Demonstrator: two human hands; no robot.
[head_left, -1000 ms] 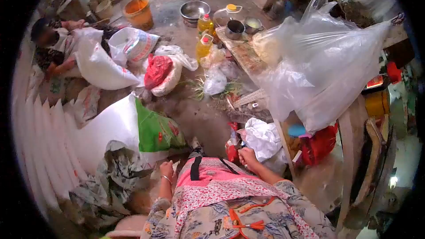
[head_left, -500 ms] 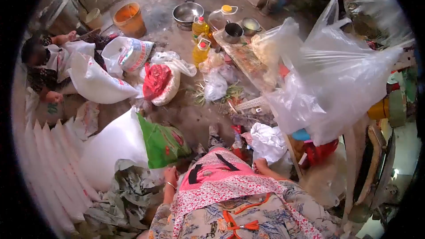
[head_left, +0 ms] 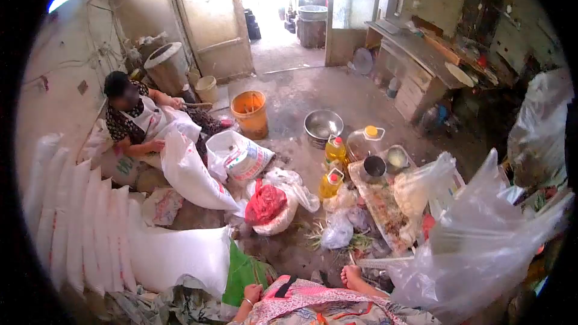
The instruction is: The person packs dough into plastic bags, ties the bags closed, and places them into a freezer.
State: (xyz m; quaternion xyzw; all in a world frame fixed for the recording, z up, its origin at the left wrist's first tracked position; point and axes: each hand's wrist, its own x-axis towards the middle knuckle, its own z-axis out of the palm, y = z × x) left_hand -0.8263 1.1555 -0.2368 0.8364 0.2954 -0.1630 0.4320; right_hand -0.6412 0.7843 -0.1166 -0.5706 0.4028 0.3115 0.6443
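Note:
My left hand (head_left: 253, 292) is closed beside the pink patterned apron (head_left: 313, 296) at my waist, a bracelet on its wrist. What it holds, if anything, is hidden. Right next to it stands a large white sack (head_left: 180, 257) with a green printed end (head_left: 241, 277). On the other side of the apron, my right hand (head_left: 351, 277) is closed too, held out over the floor. A thin pale piece shows just above its fingers, too small to name. Beyond that hand lie a tied plastic bag (head_left: 337, 232) and some green stalks (head_left: 361, 242).
A seated person (head_left: 141, 114) at left handles a white sack (head_left: 191, 171). Oil bottles (head_left: 330, 184), a metal pot (head_left: 323, 127) and an orange bucket (head_left: 249, 114) stand ahead. Plastic sheeting (head_left: 481, 253) bulges at right. Stacked sacks (head_left: 90, 229) line the left; a doorway (head_left: 283, 30) opens behind.
The view has tilted up, bringing the doorway and desk into sight. My right hand has moved forward, away from the apron's edge; my left stays near my waist.

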